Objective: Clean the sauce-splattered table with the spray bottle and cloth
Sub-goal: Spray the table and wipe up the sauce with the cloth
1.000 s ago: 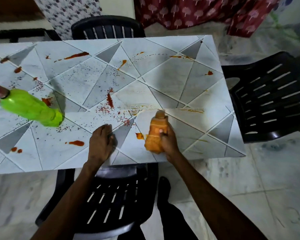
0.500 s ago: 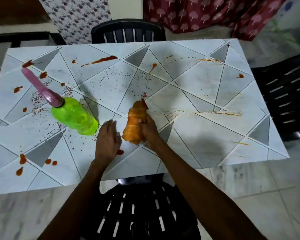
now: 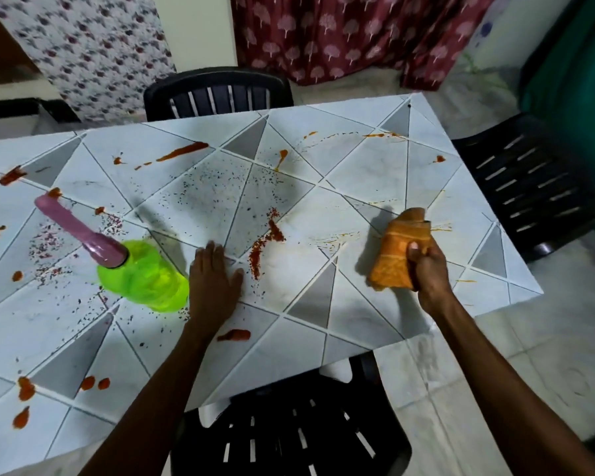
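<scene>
A table (image 3: 358, 187) with a white and grey triangle pattern carries red sauce streaks, blobs and fine specks. On its left part stands a bright green spray bottle (image 3: 145, 274) with a pink head. My left hand (image 3: 213, 276) lies flat on the tabletop just right of the bottle, fingers straight. My right hand (image 3: 426, 269) grips a folded orange cloth (image 3: 399, 252) and holds it on the right part of the table, over thin orange smears. A red smear (image 3: 267, 240) lies between my hands.
Black plastic chairs stand at the near edge (image 3: 289, 431), the far edge (image 3: 217, 94) and the right side (image 3: 529, 187) of the table. A dark red curtain (image 3: 340, 32) hangs behind. Sauce blobs (image 3: 24, 400) dot the near left corner.
My right hand has swept the cloth to the right, from the middle of the table towards its right part. My left hand stays flat beside the bottle. The camera view has shifted.
</scene>
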Tool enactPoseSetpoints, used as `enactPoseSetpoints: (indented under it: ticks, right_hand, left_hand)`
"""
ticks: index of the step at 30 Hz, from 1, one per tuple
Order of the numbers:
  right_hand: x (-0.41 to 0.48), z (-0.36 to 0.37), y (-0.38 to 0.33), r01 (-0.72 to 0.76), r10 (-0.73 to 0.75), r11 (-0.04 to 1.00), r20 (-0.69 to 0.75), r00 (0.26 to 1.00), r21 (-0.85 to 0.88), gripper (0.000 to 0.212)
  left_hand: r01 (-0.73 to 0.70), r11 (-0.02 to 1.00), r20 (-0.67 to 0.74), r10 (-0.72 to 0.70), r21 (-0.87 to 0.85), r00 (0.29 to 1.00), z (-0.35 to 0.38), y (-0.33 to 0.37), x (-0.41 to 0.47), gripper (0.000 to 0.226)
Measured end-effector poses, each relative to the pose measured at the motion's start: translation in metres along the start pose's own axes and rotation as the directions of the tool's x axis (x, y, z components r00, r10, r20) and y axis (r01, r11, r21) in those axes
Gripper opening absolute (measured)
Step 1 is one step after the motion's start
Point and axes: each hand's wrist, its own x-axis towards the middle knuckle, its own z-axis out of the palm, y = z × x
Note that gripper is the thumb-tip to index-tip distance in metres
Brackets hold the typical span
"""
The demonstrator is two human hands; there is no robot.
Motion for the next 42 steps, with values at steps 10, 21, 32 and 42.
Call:
enactPoseSetpoints:
  ticks: [10, 21, 32, 42]
  right_hand:
    - [0.033, 0.123, 0.028, -0.1, 0.09, 0.994, 0.167, 0.982, 0.051, 0.026]
    - [-0.031, 0.214, 0.013, -0.093, 0.142, 0.989, 0.571, 0.809, -0.114, 0.028]
    - [0.066, 0.053, -0.037, -0.019, 0.015, 0.999, 0.128, 0.992, 0.033, 0.024]
    - [0.159, 0.159, 0.01, -0.046, 0.075, 0.99, 0.221, 0.972, -0.135, 0.033]
  left_hand:
    - [-0.012, 0.999, 0.004, 0.012, 0.033, 1.0, 0.005, -0.009, 0.014, 0.067]
    - [-0.009, 1.0, -0.088, 0.006, -0.029, 0.996, 0.013, -0.007, 0.017, 0.051]
    - [0.089, 0.996, -0.053, -0.09, -0.029, 0.995, 0.005, 0.016, 0.052, 0.071]
    - [0.188, 0.981, -0.035, -0.186, 0.04, 0.982, 0.003, 0.006, 0.071, 0.064]
